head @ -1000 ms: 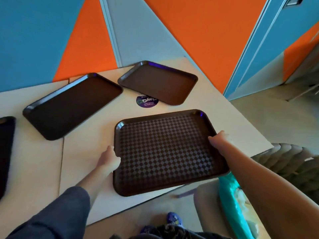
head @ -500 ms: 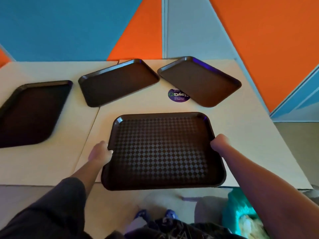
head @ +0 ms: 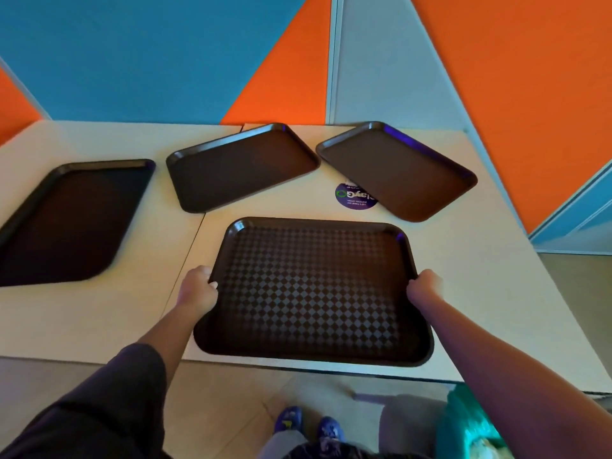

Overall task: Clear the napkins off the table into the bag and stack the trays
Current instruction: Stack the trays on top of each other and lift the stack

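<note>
1. Far-left tray (head: pixel 66 223) flat on worktop (head: pixel 99 313), partly cut off by the frame edge.
2. Left hand (head: pixel 198 289): grip clamped on checkered tray (head: pixel 314 289), left rim.
3. Two trays behind: middle tray (head: pixel 241 167), right tray (head: pixel 397 170).
4. Right hand (head: pixel 425 286): grip clamped on right rim.
5. Teal bag (head: pixel 463 425) below the worktop edge, lower right.

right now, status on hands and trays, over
Left hand and right hand shut on checkered tray. Three other trays unstacked on table. No napkins on table. Nothing in the way.
</note>
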Demonstrator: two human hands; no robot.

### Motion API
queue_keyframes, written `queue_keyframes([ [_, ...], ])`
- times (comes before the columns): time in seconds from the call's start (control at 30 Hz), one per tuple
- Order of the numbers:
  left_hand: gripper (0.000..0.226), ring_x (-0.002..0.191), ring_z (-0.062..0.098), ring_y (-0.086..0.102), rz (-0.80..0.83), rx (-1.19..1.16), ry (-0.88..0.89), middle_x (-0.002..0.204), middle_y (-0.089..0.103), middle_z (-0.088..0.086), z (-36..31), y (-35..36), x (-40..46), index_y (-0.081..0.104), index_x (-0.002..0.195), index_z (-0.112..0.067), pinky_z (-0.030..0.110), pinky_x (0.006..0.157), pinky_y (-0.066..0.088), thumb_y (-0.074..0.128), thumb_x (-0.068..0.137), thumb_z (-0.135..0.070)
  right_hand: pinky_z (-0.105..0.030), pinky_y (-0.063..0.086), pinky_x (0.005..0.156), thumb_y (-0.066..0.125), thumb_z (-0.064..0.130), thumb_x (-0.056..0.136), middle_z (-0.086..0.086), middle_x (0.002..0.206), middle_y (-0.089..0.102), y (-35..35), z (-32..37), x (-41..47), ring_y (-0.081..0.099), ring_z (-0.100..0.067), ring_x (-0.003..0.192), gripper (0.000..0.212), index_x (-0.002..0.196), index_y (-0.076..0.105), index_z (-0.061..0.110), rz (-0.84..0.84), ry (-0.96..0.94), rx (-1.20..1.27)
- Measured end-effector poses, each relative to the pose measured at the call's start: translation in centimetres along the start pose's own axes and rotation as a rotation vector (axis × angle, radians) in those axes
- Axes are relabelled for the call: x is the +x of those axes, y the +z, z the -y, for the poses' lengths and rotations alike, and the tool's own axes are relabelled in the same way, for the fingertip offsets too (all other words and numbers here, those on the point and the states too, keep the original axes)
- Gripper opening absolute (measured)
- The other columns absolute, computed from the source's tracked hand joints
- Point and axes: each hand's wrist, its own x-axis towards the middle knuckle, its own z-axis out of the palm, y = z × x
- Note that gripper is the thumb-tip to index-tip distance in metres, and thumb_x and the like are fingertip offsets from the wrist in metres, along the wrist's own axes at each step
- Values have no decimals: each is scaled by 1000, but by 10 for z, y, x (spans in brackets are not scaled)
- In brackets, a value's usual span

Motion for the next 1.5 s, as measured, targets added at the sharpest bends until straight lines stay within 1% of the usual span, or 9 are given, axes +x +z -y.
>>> queue_keyframes([
  [0.37,32,103,32,59,42,2,33,112,65,15,11,2,24,60,117,-3,30,80,45,52,87,1,-36,44,83,50,9,93,-28,114,57,15,10,-2,55,-38,107,23,107,54,-9,-23,17,17],
  [0.43,27,92,29,61,54,5,30,97,66,8,13,-1,28,64,106,-5,24,67,45,51,83,2,-37,45,84,50,7,92,-28,116,56,17,15,-3,55,-38,108,23,109,52,-9,-36,42,23],
  [0.53,13,74,28,62,86,6,24,69,60,0,8,-4,39,62,72,-10,19,46,38,53,73,-1,-41,46,89,52,4,87,-27,120,54,16,23,-3,53,-40,111,32,117,49,-8,-30,107,10],
  [0.6,6,74,25,57,39,5,20,74,54,0,-3,-7,49,56,70,-10,23,52,42,57,75,-6,-43,45,91,54,6,82,-25,123,51,14,29,-2,51,-40,114,42,121,45,-5,-39,131,14],
  [0.73,14,85,25,56,-23,196,138,95,60,10,-36,-10,77,60,92,-8,32,66,45,58,84,-20,-41,42,95,53,18,86,-23,129,44,6,50,7,44,-40,119,45,126,41,1,-68,113,-11],
  [0.8,28,99,29,56,35,206,193,110,59,13,-57,-8,91,60,110,-7,39,82,49,58,86,-22,-41,40,97,51,22,89,-22,131,43,2,60,16,42,-39,121,44,127,41,2,-63,94,-28],
  [0.9,39,121,31,44,83,251,278,131,47,12,-96,-2,108,53,126,-9,50,101,39,57,89,-23,-41,38,101,49,24,92,-21,134,41,-4,72,32,40,-37,124,45,131,39,4,-40,66,0],
  [1.13,39,129,27,32,116,325,459,141,38,5,-184,19,140,49,128,-18,48,102,34,55,91,-24,-40,36,103,45,21,93,-21,135,41,-26,86,80,39,-38,126,43,133,39,4,-66,13,87],
  [1.5,37,128,29,32,163,384,686,135,47,6,-319,65,211,50,127,-18,51,101,34,51,91,-26,-43,42,96,44,21,94,-19,131,41,-62,83,156,44,-38,120,38,129,40,6,-159,147,266],
])
